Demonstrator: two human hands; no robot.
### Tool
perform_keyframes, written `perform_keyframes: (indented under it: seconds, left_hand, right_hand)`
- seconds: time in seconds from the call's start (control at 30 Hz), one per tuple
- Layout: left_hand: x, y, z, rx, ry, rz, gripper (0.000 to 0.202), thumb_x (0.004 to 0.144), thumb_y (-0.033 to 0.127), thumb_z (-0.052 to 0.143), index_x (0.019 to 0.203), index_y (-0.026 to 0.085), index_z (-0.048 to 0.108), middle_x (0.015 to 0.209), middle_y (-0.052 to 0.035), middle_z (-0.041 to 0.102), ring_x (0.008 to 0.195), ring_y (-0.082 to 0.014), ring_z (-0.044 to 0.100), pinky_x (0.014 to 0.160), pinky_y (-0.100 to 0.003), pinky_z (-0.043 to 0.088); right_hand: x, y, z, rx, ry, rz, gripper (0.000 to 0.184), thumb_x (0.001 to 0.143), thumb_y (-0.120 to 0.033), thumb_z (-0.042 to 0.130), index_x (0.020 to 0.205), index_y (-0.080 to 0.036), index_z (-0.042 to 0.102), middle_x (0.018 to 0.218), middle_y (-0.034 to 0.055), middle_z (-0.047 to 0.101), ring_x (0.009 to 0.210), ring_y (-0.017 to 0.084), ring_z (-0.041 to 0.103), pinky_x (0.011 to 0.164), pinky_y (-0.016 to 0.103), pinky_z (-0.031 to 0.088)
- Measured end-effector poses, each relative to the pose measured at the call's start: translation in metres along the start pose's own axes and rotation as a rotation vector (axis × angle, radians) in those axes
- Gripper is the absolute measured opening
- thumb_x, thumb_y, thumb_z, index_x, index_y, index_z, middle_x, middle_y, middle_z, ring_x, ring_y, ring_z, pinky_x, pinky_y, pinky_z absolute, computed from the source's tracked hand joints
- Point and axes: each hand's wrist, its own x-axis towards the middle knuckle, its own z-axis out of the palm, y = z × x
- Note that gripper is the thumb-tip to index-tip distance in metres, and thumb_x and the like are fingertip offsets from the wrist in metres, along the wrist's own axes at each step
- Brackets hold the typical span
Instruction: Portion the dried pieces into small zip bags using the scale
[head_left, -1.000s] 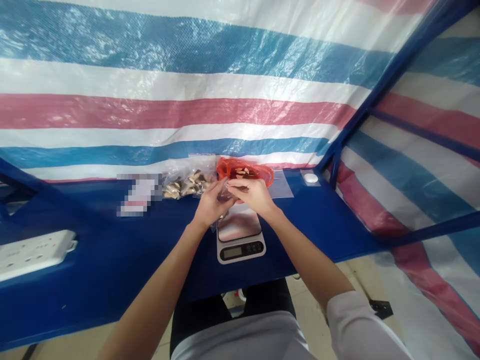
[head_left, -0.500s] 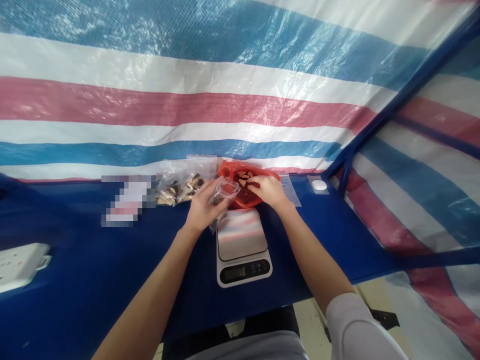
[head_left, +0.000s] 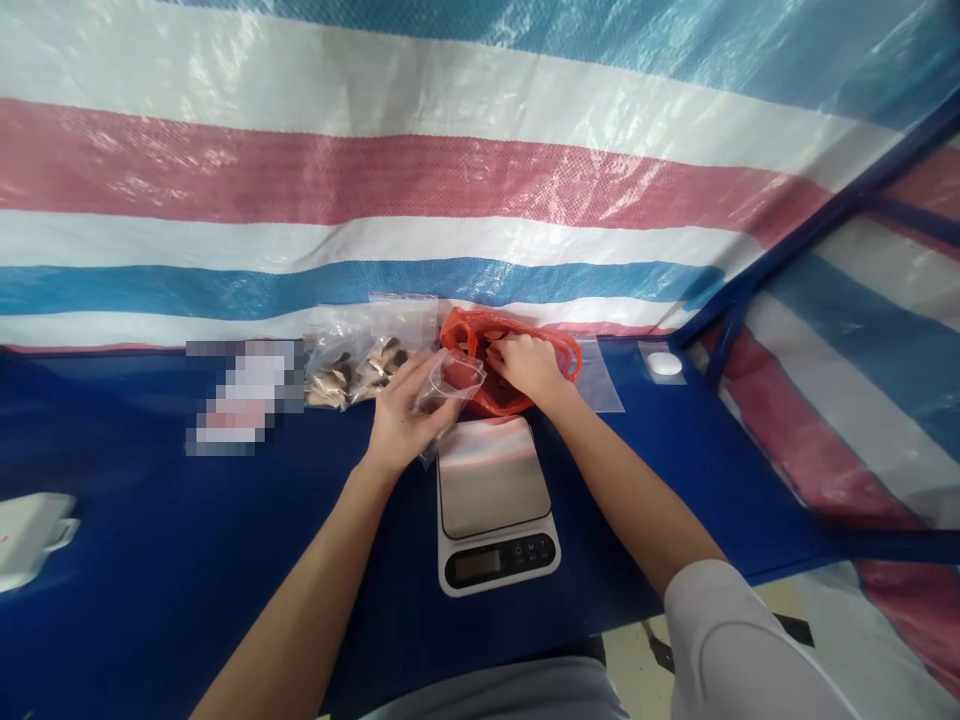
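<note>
My left hand (head_left: 409, 410) is closed around a clear plastic bag (head_left: 459, 374), whose round mouth gapes toward the red bag. Just right of it, my right hand (head_left: 529, 365) reaches into an open red plastic bag (head_left: 510, 404). Its fingers are curled down inside, partly hidden, among brown dried pieces (head_left: 491, 356); what they grip cannot be made out. Below both hands lies a white kitchen scale (head_left: 495, 485) with a bare steel plate and a dark display.
Left of the hands lie clear zip bags (head_left: 330, 380) of dried slices. A flat clear bag (head_left: 602, 375) is right of the red bag, and a small white disc (head_left: 664, 363) farther right. A white power strip (head_left: 34, 540) sits at left on the blue table (head_left: 225, 560).
My right hand has gone deeper into the red bag, and its fingertips are now less visible. The left hand still holds the clear bag. The camera view has shifted slightly.
</note>
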Motion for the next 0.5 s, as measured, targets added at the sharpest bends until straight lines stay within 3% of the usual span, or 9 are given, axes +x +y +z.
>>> perform_keyframes:
  seconds: [0.3,0.5]
  left_hand:
    - [-0.002,0.001,-0.001,-0.011,-0.018,-0.054,0.048,0.086,0.043,0.070,0.129,0.021,0.070,0.128,-0.0079,0.073,0.120,-0.0284,0.068,0.110,-0.046,0.052]
    - [0.000,0.004,-0.001,-0.039,-0.016,-0.073,0.051,0.085,0.045,0.070,0.129,0.019,0.069,0.129,-0.0089,0.073,0.121,-0.0286,0.068,0.110,-0.045,0.053]
  right_hand:
    - [0.001,-0.006,0.001,0.028,-0.014,0.035,0.036,0.104,-0.035,0.046,0.120,-0.022,0.075,0.120,0.0167,0.075,0.111,0.031,0.070,0.092,0.039,0.054]
    - [-0.010,-0.002,-0.005,0.312,0.056,0.038,0.028,0.099,-0.036,0.059,0.113,-0.025,0.080,0.116,0.0107,0.078,0.109,0.028,0.072,0.094,0.037,0.055]
